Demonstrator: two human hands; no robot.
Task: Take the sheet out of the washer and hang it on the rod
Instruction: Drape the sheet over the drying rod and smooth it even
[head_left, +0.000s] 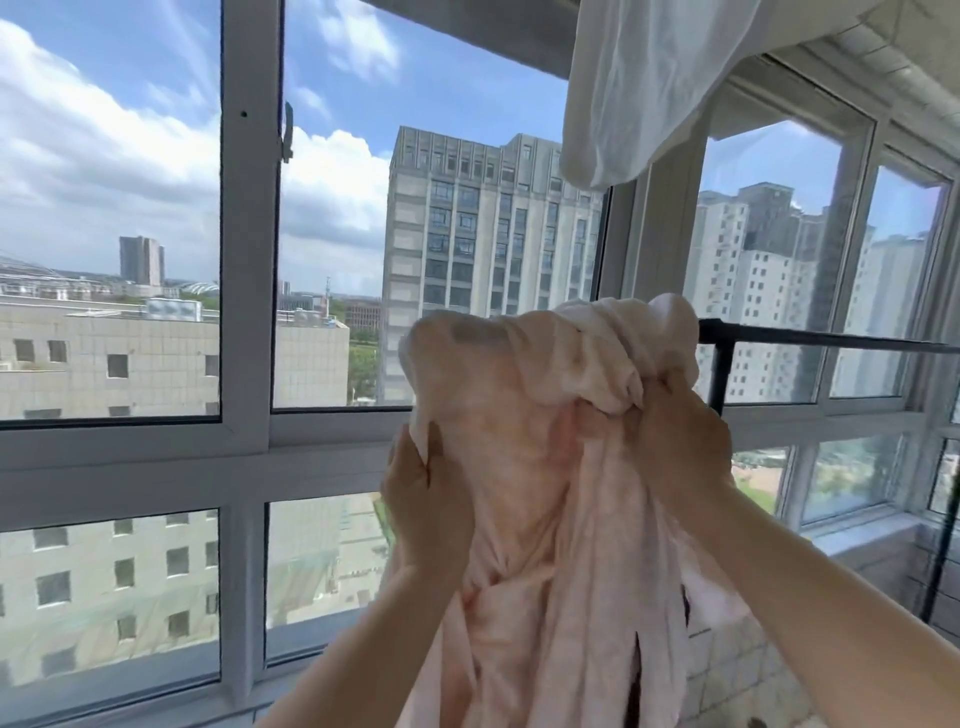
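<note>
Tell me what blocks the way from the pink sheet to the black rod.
Nothing visible does. The bunched pale pink sheet, gripped by the left hand and right hand, is raised at the thin black rod's end. The white cloth hangs above.

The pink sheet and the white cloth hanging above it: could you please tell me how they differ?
The pink sheet is bunched, gripped by the left hand and right hand; the white cloth hangs untouched from overhead. The sheet sits low by the black rod; the cloth is higher. Both are pale fabric.
</note>
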